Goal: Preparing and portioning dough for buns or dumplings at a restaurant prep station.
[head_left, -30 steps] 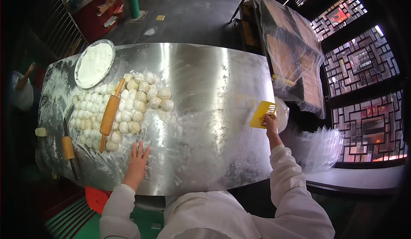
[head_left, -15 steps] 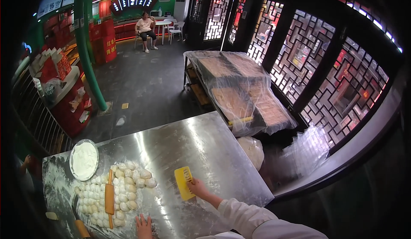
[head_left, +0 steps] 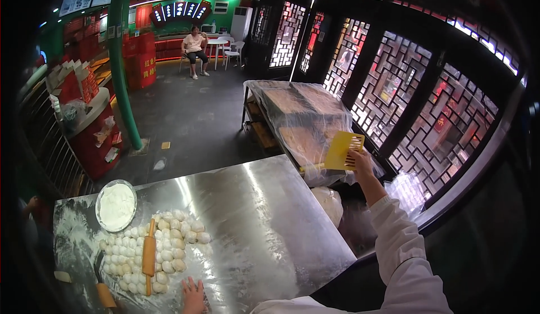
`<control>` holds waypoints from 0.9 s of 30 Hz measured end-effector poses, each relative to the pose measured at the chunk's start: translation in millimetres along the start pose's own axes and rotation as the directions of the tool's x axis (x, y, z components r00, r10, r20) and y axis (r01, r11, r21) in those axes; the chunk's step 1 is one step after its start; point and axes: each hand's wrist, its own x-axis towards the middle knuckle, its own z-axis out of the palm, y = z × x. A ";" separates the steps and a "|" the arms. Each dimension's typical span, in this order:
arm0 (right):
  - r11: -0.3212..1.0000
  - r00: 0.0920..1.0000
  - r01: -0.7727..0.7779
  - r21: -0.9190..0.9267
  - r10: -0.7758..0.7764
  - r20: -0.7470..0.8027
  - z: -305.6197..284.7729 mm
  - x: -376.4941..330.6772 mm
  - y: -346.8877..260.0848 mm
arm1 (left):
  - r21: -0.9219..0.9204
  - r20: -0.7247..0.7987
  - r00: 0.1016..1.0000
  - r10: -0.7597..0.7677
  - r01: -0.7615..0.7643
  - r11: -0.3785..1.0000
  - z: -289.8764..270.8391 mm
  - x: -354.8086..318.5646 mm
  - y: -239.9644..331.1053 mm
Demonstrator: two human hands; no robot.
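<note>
My right hand (head_left: 361,163) grips a yellow slotted dough scraper (head_left: 339,151), raised with the arm stretched out past the right edge of the steel table. Behind the scraper is a plastic-covered rack. My left hand (head_left: 193,294) rests on the table's near side with its fingers spread, holding nothing. Just beyond and left of it lie many floured dough balls (head_left: 135,246) in a packed patch. A wooden rolling pin (head_left: 149,255) lies across them. Past the dough stands a round bowl of white flour (head_left: 116,205).
The steel worktable (head_left: 253,235) carries loose flour at left. A second wooden roller (head_left: 105,295) and a pale flat piece (head_left: 62,277) lie near its left edge. A tray rack under clear plastic (head_left: 298,106) stands beyond. Someone (head_left: 195,49) sits at the far end.
My right hand has lifted the scraper off the table and swung it right and away, toward the rack. My left hand has stayed near the dough balls. The view has shifted slightly.
</note>
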 end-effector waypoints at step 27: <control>0.956 0.775 0.270 0.116 -0.144 -0.615 -436.4 5.1 -59.6 | -0.021 -0.006 0.998 0.068 -0.068 0.997 3.9 1.3 4.3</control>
